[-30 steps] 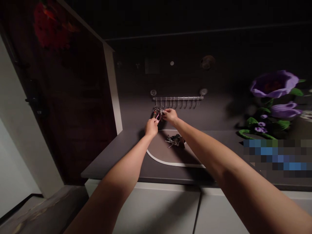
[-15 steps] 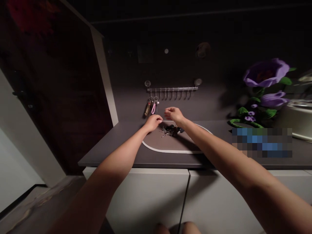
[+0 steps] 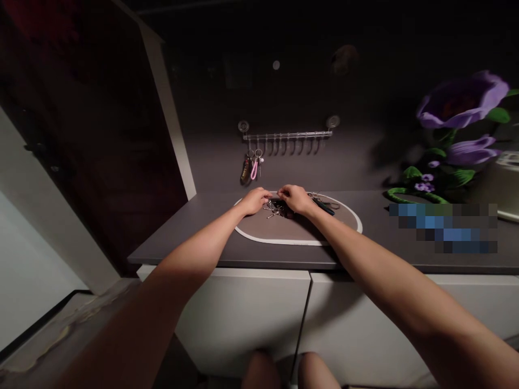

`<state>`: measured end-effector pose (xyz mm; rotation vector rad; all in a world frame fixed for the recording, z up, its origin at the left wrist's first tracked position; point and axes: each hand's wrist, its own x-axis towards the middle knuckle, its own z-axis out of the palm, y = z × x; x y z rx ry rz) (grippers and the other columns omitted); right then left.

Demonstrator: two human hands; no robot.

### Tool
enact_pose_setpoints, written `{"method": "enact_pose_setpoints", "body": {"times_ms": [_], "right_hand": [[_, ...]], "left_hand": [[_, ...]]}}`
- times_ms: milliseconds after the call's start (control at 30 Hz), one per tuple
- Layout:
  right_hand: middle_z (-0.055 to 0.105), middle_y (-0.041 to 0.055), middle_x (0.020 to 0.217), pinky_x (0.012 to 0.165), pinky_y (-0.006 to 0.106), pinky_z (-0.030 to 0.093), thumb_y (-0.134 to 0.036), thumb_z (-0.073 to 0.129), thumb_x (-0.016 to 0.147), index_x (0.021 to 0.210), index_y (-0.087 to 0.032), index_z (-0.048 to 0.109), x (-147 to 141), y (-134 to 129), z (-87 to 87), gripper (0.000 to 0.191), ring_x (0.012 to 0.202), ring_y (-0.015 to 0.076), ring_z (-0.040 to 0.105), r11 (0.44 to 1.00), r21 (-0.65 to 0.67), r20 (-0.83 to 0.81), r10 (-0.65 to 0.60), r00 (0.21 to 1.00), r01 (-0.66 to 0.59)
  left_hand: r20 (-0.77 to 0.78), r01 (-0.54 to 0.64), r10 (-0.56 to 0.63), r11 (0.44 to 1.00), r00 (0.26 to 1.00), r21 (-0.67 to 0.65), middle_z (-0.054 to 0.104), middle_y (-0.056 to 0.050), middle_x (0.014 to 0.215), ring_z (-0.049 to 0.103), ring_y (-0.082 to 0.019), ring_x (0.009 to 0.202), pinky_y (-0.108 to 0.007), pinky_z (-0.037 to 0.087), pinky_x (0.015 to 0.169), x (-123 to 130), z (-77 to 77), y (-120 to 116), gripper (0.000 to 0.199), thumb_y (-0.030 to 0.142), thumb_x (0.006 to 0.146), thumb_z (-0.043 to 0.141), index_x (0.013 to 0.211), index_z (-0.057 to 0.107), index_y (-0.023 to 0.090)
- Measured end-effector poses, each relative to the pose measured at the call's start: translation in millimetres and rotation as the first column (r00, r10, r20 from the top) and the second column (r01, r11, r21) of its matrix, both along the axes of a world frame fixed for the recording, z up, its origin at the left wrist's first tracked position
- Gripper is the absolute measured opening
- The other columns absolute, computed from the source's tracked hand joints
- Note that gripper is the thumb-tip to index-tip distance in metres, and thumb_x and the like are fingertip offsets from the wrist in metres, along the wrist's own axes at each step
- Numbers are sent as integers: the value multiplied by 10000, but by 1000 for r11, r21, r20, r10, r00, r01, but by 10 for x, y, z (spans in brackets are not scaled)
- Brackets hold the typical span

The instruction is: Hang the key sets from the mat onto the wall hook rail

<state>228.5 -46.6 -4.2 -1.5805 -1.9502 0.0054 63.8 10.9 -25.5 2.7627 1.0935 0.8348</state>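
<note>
A pile of keys (image 3: 276, 212) lies on the oval brown mat (image 3: 279, 233) with a white rim. At the pile's left edge is my left hand (image 3: 254, 201), palm down, with its fingers stretched toward the keys and slightly apart. My right hand (image 3: 297, 199) is over the pile's right side, its fingers bent and pressed together; what they pinch is hidden. Beside that hand, partly covered by it, are a dark-handled tool (image 3: 324, 207) and other metal pieces whose kind I cannot make out.
A clear hook rail (image 3: 287, 135) is fixed to the dark wall, with a pink-looped keyring (image 3: 254, 168) and a brown key fob (image 3: 245, 170) on its left hooks. Purple flowers (image 3: 472, 150) stand on the right of the counter (image 3: 182, 232). A dark door is at left.
Both hands have come down onto the pile of keys. My right hand has lowered from above the mat. The view has tilted slightly, and the dark-handled tool now shows at right.
</note>
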Motion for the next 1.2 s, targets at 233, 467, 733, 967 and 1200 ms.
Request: {"method": "enact_pose_setpoints", "body": {"times_ms": [233, 467, 733, 967, 1200], "right_hand": [[671, 78, 944, 732, 216, 391, -213, 519, 785, 915, -163, 659, -33, 64, 0, 198, 860, 167, 595, 998, -59, 100, 1, 995, 5], [681, 83, 878, 690, 226, 390, -203, 554, 760, 852, -172, 677, -49, 92, -17, 157, 791, 176, 597, 998, -48, 77, 31, 997, -27], [681, 80, 821, 665, 221, 380, -194, 559, 741, 804, -173, 680, -75, 73, 6, 138, 743, 163, 585, 998, -28, 40, 49, 998, -48], [659, 40, 763, 669, 225, 381, -206, 540, 724, 786, -163, 659, -89, 73, 7, 141, 693, 132, 557, 997, -56, -192, 50, 980, -61], [621, 11, 735, 681, 224, 394, -251, 543, 681, 760, -136, 615, -97, 104, -3, 157, 637, 88, 505, 972, 25, -560, 207, 802, -233]], "left_hand": [[-36, 30, -31, 999, 999, -30, 658, -64, 934, 563, -171, 871, -280, 415, 807, 5, 48, -55, 223, 193, 776, 500, 933, 652, 152], [28, 43, -42, 999, 999, -29, 655, -37, 777, 556, -144, 733, -242, 404, 706, -26, 69, -43, 142, 196, 734, 530, 765, 660, 149], [268, 0, 56, 979, 962, -204, 598, -2, 637, 498, -101, 588, -220, 382, 598, 0, 128, -97, 90, 184, 697, 569, 722, 632, 124], [575, 143, 134, 900, 807, -412, 534, 22, 560, 460, -62, 518, -201, 372, 538, 46, 141, -115, 74, 175, 695, 596, 724, 599, 108], [728, 281, 191, 835, 658, -473, 573, 10, 622, 475, -49, 536, -198, 396, 542, 60, 197, -155, 161, 248, 659, 657, 728, 597, 115]]}}
